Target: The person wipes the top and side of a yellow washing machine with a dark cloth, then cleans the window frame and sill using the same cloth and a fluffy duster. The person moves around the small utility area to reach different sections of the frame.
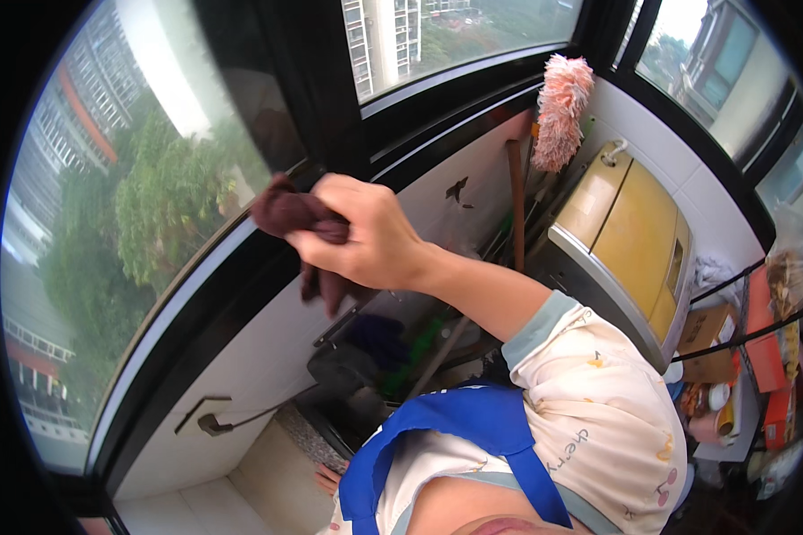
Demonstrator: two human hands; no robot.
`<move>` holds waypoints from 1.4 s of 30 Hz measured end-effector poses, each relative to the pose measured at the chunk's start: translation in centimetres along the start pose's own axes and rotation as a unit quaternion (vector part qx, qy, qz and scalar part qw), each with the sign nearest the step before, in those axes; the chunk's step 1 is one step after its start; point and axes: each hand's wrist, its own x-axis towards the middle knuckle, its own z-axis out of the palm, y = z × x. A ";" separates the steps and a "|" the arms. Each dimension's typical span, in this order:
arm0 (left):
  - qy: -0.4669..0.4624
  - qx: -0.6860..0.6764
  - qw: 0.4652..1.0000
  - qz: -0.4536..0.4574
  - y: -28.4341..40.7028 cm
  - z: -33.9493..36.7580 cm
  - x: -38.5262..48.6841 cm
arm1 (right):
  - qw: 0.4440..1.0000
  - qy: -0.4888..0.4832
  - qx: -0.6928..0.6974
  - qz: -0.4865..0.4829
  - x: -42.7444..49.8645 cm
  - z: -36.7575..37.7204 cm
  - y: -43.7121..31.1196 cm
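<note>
My right hand (365,234) grips a bunched dark maroon cloth (294,214), whose loose end hangs below the fingers. Hand and cloth are at the black window frame (227,284), near the lower corner of the large left glass pane (167,194); whether the cloth touches the frame is unclear. Low in the view, my left hand (328,478) is mostly hidden behind the blue apron (455,418). Its visible fingers rest beside the speckled stone edge (311,438).
A plug sits in a wall socket (211,418) under the window. A fluffy pink duster (562,110) and a wooden pole (515,200) stand in the corner, beside a yellow-topped washing machine (632,247). Shelves with boxes (709,338) and jars are at the right.
</note>
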 end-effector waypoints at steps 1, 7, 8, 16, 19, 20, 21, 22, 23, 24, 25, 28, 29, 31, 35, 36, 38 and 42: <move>-0.004 0.001 1.000 0.000 0.0 -0.2 0.3 | 0.998 -0.011 0.033 0.056 -0.7 -1.4 0.1; -0.052 -0.004 0.999 -0.006 0.1 -1.0 2.2 | 0.975 0.192 -0.072 0.082 1.7 -8.6 4.7; -0.051 -0.016 0.999 -0.004 0.8 -1.4 2.9 | 0.975 0.175 -0.084 0.105 2.8 -8.8 5.8; 0.099 -0.381 0.900 0.190 22.5 -15.0 10.4 | 0.951 -0.028 -0.225 -0.209 5.9 -6.3 12.1; 0.114 -0.355 0.858 0.354 30.4 -21.8 11.5 | 0.907 -0.007 -0.352 -0.231 6.5 -11.9 14.7; 0.147 -0.352 0.842 0.382 32.5 -23.5 11.9 | 0.895 0.002 -0.408 -0.181 6.8 -14.9 16.2; 0.186 -0.353 0.821 0.409 34.4 -24.8 12.1 | 0.886 0.015 -0.451 -0.104 7.2 -17.7 17.6; 0.190 -0.358 0.819 0.407 35.8 -26.3 12.2 | 0.873 0.047 -0.486 -0.021 7.5 -20.0 18.9; 0.213 -0.357 0.806 0.422 37.1 -27.7 12.7 | 0.856 0.077 -0.510 0.039 7.7 -21.6 20.2; 0.243 -0.336 0.808 0.418 38.3 -29.1 13.1 | 0.849 0.127 -0.511 0.040 8.0 -22.1 21.3; 0.282 -0.312 0.788 0.450 39.3 -30.6 13.6 | 0.846 0.134 -0.505 0.110 8.0 -22.4 22.0; 0.452 -0.216 0.700 0.509 41.8 -35.7 17.3 | 0.867 0.199 -0.453 0.058 7.4 -19.5 21.7; 0.507 -0.184 0.697 0.473 42.7 -36.8 18.3 | 0.878 0.171 -0.447 0.011 6.9 -18.3 21.0; 0.561 -0.155 0.728 0.362 44.7 -37.8 19.9 | 0.915 0.085 -0.387 -0.082 5.9 -15.5 18.4; 0.597 -0.089 0.751 0.267 47.3 -37.0 21.3 | 0.948 0.113 -0.269 -0.129 6.8 -15.8 17.3; 0.591 -0.110 0.755 0.262 47.3 -36.8 21.5 | 0.940 0.093 -0.306 -0.121 7.0 -16.8 17.9; 0.584 -0.112 0.759 0.265 47.3 -36.4 21.6 | 0.901 0.054 -0.422 -0.085 7.0 -19.5 20.4; 0.593 -0.105 0.754 0.262 46.7 -36.5 22.0 | 0.846 0.239 -0.467 0.097 8.4 -23.9 26.1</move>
